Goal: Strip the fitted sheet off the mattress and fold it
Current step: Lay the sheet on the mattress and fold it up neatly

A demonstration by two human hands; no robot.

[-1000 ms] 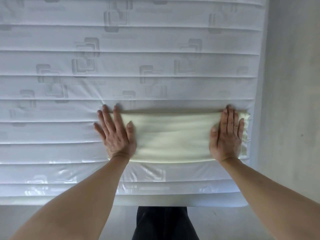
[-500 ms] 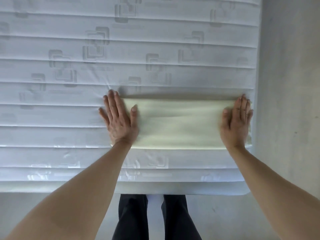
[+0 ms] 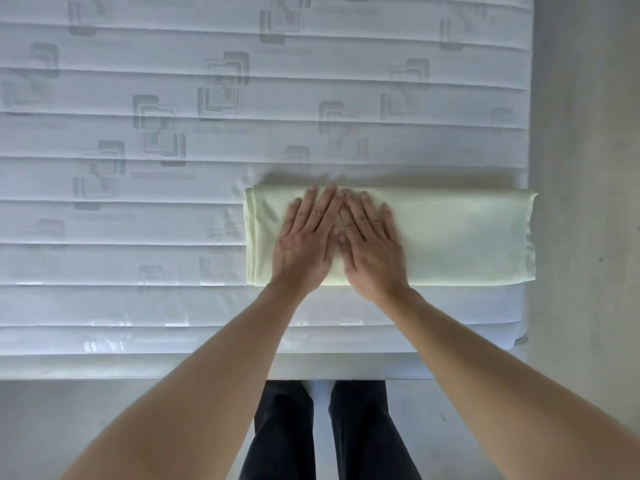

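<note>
The fitted sheet (image 3: 450, 237), pale yellow-green, lies folded into a long flat band under both palms, its layered edges stacked just past the left hand's little-finger side and its other end reaching well out beyond the right hand to the mattress edge. The left hand (image 3: 304, 244) and right hand (image 3: 370, 251) rest side by side on the band's left half, touching along the forefingers, fingers straight and lightly spread, palms pressed flat on the cloth; neither pinches anything. Beyond the fingertips and off to the left stretches the bare quilted mattress (image 3: 173, 133), so the stripping looks finished. The folding seems well along: a narrow band is made and is being smoothed. What likely remains is to fold it across its length once or twice into a compact bundle.
</note>
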